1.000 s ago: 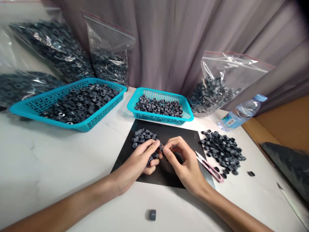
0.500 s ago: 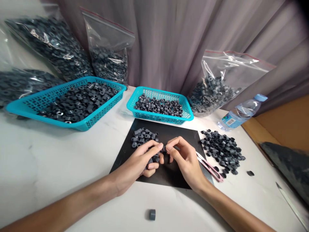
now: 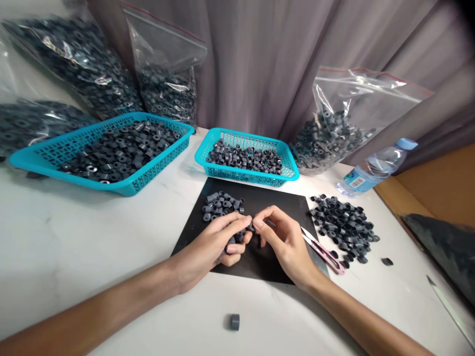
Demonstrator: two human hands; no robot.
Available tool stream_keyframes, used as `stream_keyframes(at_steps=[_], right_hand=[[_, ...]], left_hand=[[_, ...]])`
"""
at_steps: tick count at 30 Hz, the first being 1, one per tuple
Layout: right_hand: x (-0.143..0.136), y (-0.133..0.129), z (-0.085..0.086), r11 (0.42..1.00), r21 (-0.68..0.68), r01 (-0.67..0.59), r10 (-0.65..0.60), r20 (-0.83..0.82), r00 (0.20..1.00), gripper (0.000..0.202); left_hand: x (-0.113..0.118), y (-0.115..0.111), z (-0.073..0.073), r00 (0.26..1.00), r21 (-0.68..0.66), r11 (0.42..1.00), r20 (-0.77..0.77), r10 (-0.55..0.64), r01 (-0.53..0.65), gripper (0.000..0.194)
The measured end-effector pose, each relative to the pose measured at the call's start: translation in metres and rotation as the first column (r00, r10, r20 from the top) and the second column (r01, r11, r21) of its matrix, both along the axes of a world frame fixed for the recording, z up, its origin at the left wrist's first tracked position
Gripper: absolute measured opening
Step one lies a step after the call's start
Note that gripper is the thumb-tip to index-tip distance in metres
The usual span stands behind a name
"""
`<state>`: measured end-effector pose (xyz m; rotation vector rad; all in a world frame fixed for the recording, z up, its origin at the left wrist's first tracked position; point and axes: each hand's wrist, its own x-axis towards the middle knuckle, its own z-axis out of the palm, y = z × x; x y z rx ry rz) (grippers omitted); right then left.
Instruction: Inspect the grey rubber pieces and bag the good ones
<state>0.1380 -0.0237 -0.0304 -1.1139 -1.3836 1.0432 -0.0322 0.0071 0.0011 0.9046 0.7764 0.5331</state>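
My left hand [image 3: 218, 242] is closed round several small dark grey rings, over the black mat [image 3: 260, 267]. Between its thumb and index fingertips is one ring [image 3: 251, 227]. The fingertips of my right hand [image 3: 282, 237] touch that ring from the other side, pinched together. A pile of grey rings [image 3: 220, 203] lies on the mat just beyond my left hand. To the right of my right hand lies a pink-handled cutter [image 3: 326, 257], partly on the mat. One loose grey ring [image 3: 234, 322] sits on the white table nearer to me.
Two turquoise baskets, a large one [image 3: 128, 188] and a smaller one [image 3: 248, 177], hold grey pieces behind the mat. More pieces form a pile [image 3: 345, 225] at right, beside a water bottle [image 3: 376, 168]. Zip bags of pieces [image 3: 168, 91] stand at the back.
The whole view has shifted slightly. My hands stay together over the mat, with the fingertips a little closer around the ring.
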Motion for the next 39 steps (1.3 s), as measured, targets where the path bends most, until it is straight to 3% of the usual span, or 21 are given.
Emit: stream_keyframes(at_steps=[3,6,7,9,11,12,15,20,23,27,29,31,39], right_hand=[[0.0,-0.002,0.001,0.996,0.029,0.088,-0.089,0.023,0.996,0.021],[0.0,-0.011,0.004,0.963,0.174,0.207,-0.223,0.082,0.971,0.021],[0.0,-0.016,0.006,0.96,0.239,0.147,-0.184,0.14,0.973,0.021],[-0.001,-0.023,0.009,0.943,0.287,-0.166,0.062,0.339,0.939,0.016],[-0.004,-0.029,0.013,0.865,0.189,-0.465,0.313,0.52,0.795,0.013],[-0.005,-0.03,0.015,0.829,0.125,-0.545,0.388,0.573,0.722,0.019],[-0.006,-0.029,0.019,0.793,0.01,-0.609,0.466,0.633,0.618,0.035],[-0.004,-0.024,0.028,0.753,-0.051,-0.656,0.568,0.554,0.609,0.015],[-0.002,-0.022,0.031,0.812,-0.081,-0.578,0.566,0.355,0.744,0.018],[0.0,-0.015,0.024,0.974,-0.011,-0.227,0.227,0.119,0.967,0.015],[0.001,-0.01,0.017,0.996,0.04,-0.08,0.077,0.056,0.995,0.013],[0.003,-0.007,0.011,0.998,0.07,-0.005,0.004,0.02,1.0,0.015],[0.002,-0.006,0.006,0.998,-0.005,0.065,-0.065,-0.022,0.998,0.022]], left_hand=[[0.001,-0.001,0.001,1.0,-0.016,1.0,-0.005,-0.008,0.007,0.024],[0.001,0.0,0.003,1.0,-0.013,1.0,-0.002,0.009,-0.009,0.025],[0.001,0.0,0.004,1.0,-0.005,1.0,-0.003,0.012,-0.012,0.026],[0.0,0.002,0.004,1.0,0.013,1.0,-0.011,0.018,-0.018,0.029],[-0.002,0.004,0.005,0.999,0.023,0.999,-0.016,0.033,-0.033,0.031],[-0.003,0.005,0.006,0.999,0.023,0.999,-0.014,0.043,-0.043,0.03],[-0.005,0.006,0.008,0.997,0.004,0.997,0.004,0.074,-0.074,0.028],[-0.005,0.006,0.006,0.994,-0.042,0.994,-0.039,0.097,-0.099,0.03],[-0.005,0.005,0.001,0.994,-0.049,0.995,-0.065,0.083,-0.086,0.033],[-0.005,0.002,-0.004,0.993,-0.077,0.992,-0.059,0.099,-0.104,0.031],[-0.005,0.001,-0.003,0.993,-0.085,0.99,-0.029,0.111,-0.113,0.028],[-0.005,-0.001,-0.001,0.994,-0.084,0.991,0.006,0.106,-0.105,0.025],[-0.003,-0.002,0.001,0.995,-0.078,0.993,0.019,0.095,-0.094,0.025]])
